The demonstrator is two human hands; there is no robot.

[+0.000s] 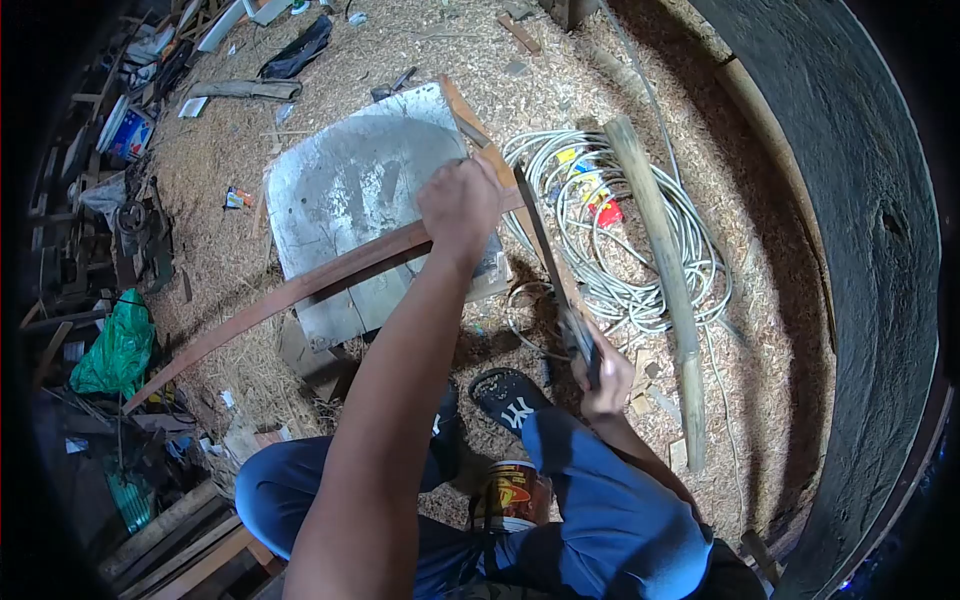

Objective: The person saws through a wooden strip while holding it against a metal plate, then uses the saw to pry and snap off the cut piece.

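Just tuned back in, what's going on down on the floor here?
A person sits low over a floor of wood shavings. Their left hand grips a long curved wooden strip that lies across a metal sheet. Their right hand holds a long blade by its handle, the tip up near the strip's end. A coil of white cable and a bamboo pole lie to the right.

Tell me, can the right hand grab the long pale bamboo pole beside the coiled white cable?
Probably, once it lets go. The bamboo pole lies close beside the right hand, nothing between them, but that hand grips a long dark blade.
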